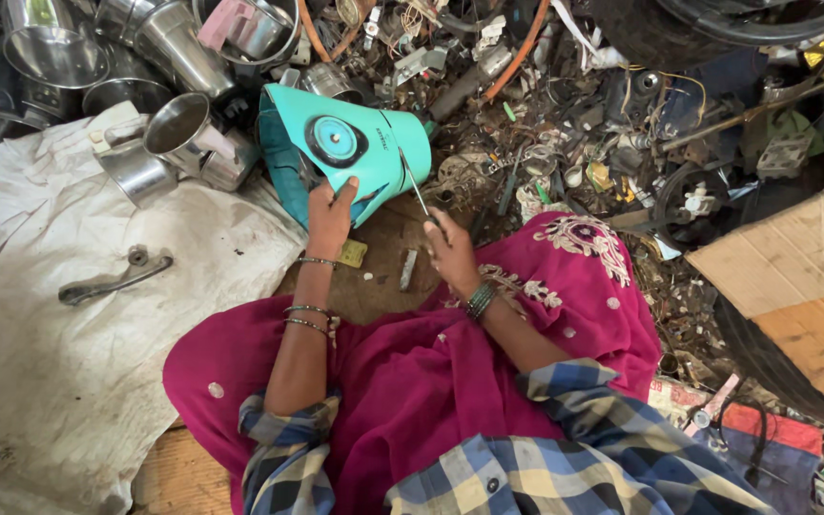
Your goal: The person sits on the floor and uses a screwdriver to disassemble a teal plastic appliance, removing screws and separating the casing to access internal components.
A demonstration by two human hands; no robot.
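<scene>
Left hand (331, 217) gripped teal housing (355, 153) edge; right hand (450, 250) closed on screwdriver (416, 188), scrap pile (565, 124) crowding beyond.

A white sack cloth (69, 381) covers the floor beside heaped metal scrap (545, 105) and cardboard (793, 277).

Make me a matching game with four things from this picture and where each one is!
Things:
1. teal casing
2. screwdriver
3. metal handle
4. cardboard

Places:
A. lying on the white sack
B. at the right edge of the picture
C. held in the left hand
D. held in the right hand, tip at the casing

Pairs: 1-C, 2-D, 3-A, 4-B
</scene>
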